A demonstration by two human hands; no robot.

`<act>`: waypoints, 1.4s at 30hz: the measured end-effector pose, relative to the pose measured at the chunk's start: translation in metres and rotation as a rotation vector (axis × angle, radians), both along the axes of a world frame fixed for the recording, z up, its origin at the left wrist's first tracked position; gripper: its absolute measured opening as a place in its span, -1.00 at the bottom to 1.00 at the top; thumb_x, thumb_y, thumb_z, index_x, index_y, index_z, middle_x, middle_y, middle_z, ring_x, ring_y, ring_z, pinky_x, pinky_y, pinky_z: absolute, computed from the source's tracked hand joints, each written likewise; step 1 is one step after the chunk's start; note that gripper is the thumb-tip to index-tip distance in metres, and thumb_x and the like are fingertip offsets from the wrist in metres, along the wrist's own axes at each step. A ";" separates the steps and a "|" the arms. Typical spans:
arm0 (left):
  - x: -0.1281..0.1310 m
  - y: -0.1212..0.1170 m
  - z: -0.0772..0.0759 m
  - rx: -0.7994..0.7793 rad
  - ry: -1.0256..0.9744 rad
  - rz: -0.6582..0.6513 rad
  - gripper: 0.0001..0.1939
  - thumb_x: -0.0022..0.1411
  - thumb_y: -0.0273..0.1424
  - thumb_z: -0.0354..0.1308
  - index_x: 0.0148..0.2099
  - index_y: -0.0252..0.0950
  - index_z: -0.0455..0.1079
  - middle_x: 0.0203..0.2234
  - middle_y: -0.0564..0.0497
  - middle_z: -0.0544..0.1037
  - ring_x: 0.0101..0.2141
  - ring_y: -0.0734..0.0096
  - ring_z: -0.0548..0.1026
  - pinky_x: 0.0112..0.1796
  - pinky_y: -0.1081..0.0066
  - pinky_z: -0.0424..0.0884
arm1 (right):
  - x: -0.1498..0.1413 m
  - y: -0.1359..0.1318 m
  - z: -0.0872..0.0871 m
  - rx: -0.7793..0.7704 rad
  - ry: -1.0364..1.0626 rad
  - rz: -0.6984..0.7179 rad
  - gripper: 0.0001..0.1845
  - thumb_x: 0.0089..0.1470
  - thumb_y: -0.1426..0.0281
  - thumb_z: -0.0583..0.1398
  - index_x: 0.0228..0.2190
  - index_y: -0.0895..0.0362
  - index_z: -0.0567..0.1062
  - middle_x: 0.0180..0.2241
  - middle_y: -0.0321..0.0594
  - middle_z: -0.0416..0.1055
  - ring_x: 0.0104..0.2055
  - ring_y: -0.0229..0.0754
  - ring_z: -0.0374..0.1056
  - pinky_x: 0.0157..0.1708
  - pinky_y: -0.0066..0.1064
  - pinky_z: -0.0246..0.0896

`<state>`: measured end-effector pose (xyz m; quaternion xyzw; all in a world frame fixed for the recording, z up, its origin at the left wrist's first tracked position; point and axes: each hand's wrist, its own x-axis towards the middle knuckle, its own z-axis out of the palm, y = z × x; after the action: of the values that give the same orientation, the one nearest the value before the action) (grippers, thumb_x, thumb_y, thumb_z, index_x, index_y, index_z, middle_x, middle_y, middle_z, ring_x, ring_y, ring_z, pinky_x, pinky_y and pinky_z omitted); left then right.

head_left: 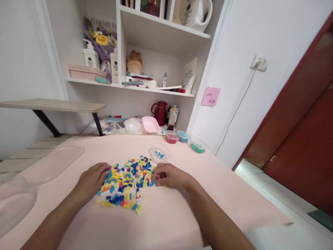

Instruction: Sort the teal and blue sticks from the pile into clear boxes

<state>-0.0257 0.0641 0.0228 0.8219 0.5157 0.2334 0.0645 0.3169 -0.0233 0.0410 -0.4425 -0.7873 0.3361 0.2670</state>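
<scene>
In the head view, a pile of small plastic bricks (127, 180) in yellow, blue, light blue, white, orange and pink is spread on the pink surface (169, 215). All places below are given relative to this pile.

The left hand (91, 180) is laid palm down at the pile's left edge, its fingers loosely curled and touching the outermost bricks; nothing is seen to be gripped by it. The right hand (169, 175) is set at the pile's right edge, its fingertips pinched together on the bricks there; whether a brick is actually held between them cannot be told, as the pieces are too small.

Just beyond the pile, to its right, a small clear dish (159, 153) with a few light blue bricks inside is seen. Farther beyond it, 3 small tubs are lined up: a red-filled tub (171, 136), a blue-filled tub (182, 136) and a green-filled tub (198, 146). A pink tray (150, 124) and a dark red jug (160, 113) are placed behind these, against the wall. To the left of the pile, well apart, a clear plastic lid (56, 163) is laid on the surface.
</scene>
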 end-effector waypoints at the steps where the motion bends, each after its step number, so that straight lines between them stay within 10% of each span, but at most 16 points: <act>1: 0.000 -0.001 0.001 -0.002 0.002 0.001 -0.57 0.24 -0.17 -0.15 -0.07 -0.12 0.51 -0.01 -0.01 0.59 0.03 0.22 0.50 0.08 0.22 0.38 | 0.000 0.000 0.000 -0.004 -0.003 -0.011 -0.81 -0.04 0.43 0.36 -0.29 0.10 0.65 -0.37 -0.30 0.32 -0.38 -0.30 0.27 -0.38 -0.51 0.22; 13: 0.000 -0.002 0.001 -0.009 0.053 0.006 -0.51 0.25 -0.17 -0.19 -0.02 -0.18 0.50 0.05 -0.05 0.56 0.08 0.20 0.48 0.12 0.20 0.37 | -0.004 0.004 -0.002 0.115 0.177 -0.139 -0.87 0.04 0.34 0.29 -0.37 0.11 0.64 -0.36 -0.24 0.44 -0.38 -0.25 0.31 -0.34 -0.43 0.22; 21: 0.001 -0.006 0.000 0.013 0.078 0.025 -0.53 0.28 -0.23 -0.18 0.01 -0.15 0.50 0.06 -0.02 0.56 0.10 0.21 0.48 0.12 0.18 0.39 | 0.011 0.009 0.010 0.304 0.548 -0.677 -0.58 0.08 0.17 0.21 -0.06 0.10 0.53 -0.51 -0.38 0.35 -0.59 -0.32 0.23 -0.56 -0.46 0.10; 25: 0.002 -0.008 0.001 0.003 0.104 0.027 -0.50 0.29 -0.24 -0.21 0.05 -0.18 0.48 0.10 -0.05 0.54 0.13 0.21 0.46 0.15 0.17 0.36 | 0.015 0.010 0.010 0.320 0.615 -0.643 -0.48 0.08 0.16 0.21 0.07 0.05 0.44 -0.32 -0.28 0.43 -0.52 -0.30 0.37 -0.52 -0.45 0.19; 31: 0.001 -0.008 0.000 0.001 0.119 0.022 -0.49 0.30 -0.23 -0.22 0.06 -0.19 0.48 0.11 -0.05 0.52 0.14 0.22 0.44 0.16 0.19 0.35 | 0.010 0.006 0.010 0.280 0.579 -0.631 -0.62 0.11 0.11 0.20 -0.22 0.15 0.57 -0.59 -0.41 0.27 -0.64 -0.35 0.15 -0.61 -0.48 0.07; 42: 0.000 -0.009 0.000 -0.003 0.108 0.015 -0.50 0.31 -0.22 -0.21 0.07 -0.18 0.47 0.12 -0.04 0.52 0.15 0.21 0.43 0.16 0.16 0.35 | 0.001 -0.001 -0.001 -0.038 0.167 -0.087 -0.65 -0.10 0.12 0.40 -0.38 0.15 0.66 -0.42 -0.21 0.49 -0.43 -0.26 0.31 -0.43 -0.46 0.20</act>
<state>-0.0254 0.0555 0.0223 0.8293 0.5249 0.1883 0.0361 0.3176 -0.0247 0.0402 -0.4515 -0.7359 0.3749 0.3377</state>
